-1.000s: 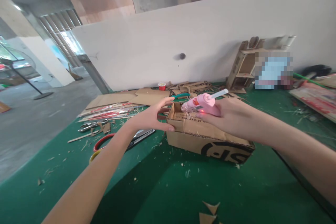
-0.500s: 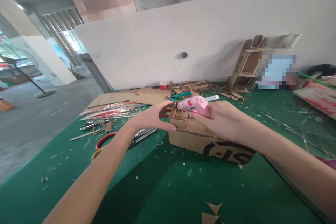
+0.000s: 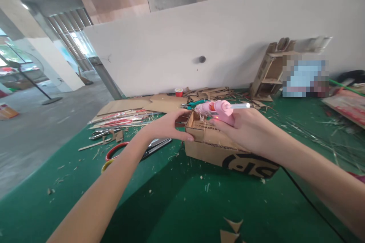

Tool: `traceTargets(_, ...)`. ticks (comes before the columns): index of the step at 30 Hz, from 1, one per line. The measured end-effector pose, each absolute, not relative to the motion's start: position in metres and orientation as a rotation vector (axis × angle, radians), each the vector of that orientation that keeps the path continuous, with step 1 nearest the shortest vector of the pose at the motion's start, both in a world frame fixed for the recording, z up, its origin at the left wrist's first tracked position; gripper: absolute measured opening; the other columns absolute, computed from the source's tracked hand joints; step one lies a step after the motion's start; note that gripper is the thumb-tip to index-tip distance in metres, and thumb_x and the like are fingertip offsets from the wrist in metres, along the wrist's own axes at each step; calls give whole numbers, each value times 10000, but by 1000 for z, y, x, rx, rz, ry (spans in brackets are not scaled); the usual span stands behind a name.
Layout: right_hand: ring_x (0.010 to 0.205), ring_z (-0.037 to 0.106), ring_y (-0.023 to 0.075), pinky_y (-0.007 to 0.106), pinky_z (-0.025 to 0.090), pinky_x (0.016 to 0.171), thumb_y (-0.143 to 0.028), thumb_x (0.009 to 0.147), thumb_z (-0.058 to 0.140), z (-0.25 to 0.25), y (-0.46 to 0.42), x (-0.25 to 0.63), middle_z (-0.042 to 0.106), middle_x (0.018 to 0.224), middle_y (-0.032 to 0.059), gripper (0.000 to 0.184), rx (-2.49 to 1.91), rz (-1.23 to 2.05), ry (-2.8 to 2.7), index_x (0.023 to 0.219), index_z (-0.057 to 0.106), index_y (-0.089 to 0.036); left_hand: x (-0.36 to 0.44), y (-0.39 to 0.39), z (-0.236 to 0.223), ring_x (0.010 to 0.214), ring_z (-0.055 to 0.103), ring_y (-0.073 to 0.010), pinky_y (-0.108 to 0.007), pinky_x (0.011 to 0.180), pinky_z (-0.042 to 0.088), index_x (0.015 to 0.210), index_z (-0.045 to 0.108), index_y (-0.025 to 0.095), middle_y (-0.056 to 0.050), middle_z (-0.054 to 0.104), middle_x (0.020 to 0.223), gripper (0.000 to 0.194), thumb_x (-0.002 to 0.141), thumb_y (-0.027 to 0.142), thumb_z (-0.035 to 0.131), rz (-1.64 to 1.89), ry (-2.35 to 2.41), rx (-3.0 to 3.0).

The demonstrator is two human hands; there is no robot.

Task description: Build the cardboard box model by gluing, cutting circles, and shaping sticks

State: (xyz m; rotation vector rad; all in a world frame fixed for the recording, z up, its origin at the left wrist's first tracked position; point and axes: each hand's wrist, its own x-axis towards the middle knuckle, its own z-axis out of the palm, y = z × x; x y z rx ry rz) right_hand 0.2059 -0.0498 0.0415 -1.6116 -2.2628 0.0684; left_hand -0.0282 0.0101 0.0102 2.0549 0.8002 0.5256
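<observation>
A brown cardboard box (image 3: 216, 152) with black print lies on the green table (image 3: 182, 205). My left hand (image 3: 168, 126) grips the box's left end, thumb on the near side, fingers over the top corner. My right hand (image 3: 245, 129) is closed round a pink hot glue gun (image 3: 218, 109) with a red light glowing and a clear glue stick poking out to the right. The gun's nozzle points left, just above the box's far left corner near my left fingers.
Flat cardboard sheets (image 3: 137, 106), scraps, teal-handled pliers (image 3: 195, 103) and a small red cup (image 3: 178, 92) lie behind the box. Red and yellow tape rings (image 3: 112, 155) and metal tools (image 3: 102, 133) sit left. A cardboard model (image 3: 269, 70) leans on the white wall. Triangular offcuts (image 3: 230, 229) lie near me.
The glue gun dipped down into the box's corner half a second ago and has since lifted a little and levelled out. My left hand has kept its grip on the box.
</observation>
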Motion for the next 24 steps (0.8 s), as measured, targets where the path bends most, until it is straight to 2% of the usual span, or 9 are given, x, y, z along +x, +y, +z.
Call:
traceTargets(4, 479, 477, 144, 256, 311, 471, -507, 885, 336, 42, -51, 206, 521, 504, 29, 474, -1625, 70, -2260, 540, 448, -203, -29, 11, 10, 1265, 438, -292, -454, 1041, 369, 1289, 425, 223, -127, 438, 1393, 744, 644, 317, 784, 523, 828, 2062)
traceTargets(13, 575, 530, 174, 273, 336, 529, -524, 897, 308, 32, -51, 211, 577, 622, 47, 464, -1590, 189, -2309, 685, 574, -209, -27, 8, 13, 1258, 447, -294, -439, 1020, 396, 1299, 431, 218, -124, 430, 1405, 740, 654, 323, 777, 511, 770, 2065)
traceTargets(20, 479, 438, 128, 265, 313, 500, -584, 888, 278, 26, -45, 210, 518, 557, 23, 525, -1682, 240, -2330, 555, 415, -201, -26, 7, 17, 1240, 466, -294, -428, 995, 420, 1317, 420, 225, -109, 444, 1397, 759, 655, 334, 775, 484, 768, 2085)
traceTargets(24, 457, 413, 128, 266, 317, 477, -584, 878, 297, 24, -41, 210, 503, 532, 26, 526, -1704, 230, -2314, 524, 392, -207, -26, 6, 18, 1224, 483, -284, -418, 989, 424, 1298, 440, 221, -107, 461, 1384, 725, 662, 333, 769, 489, 758, 2095)
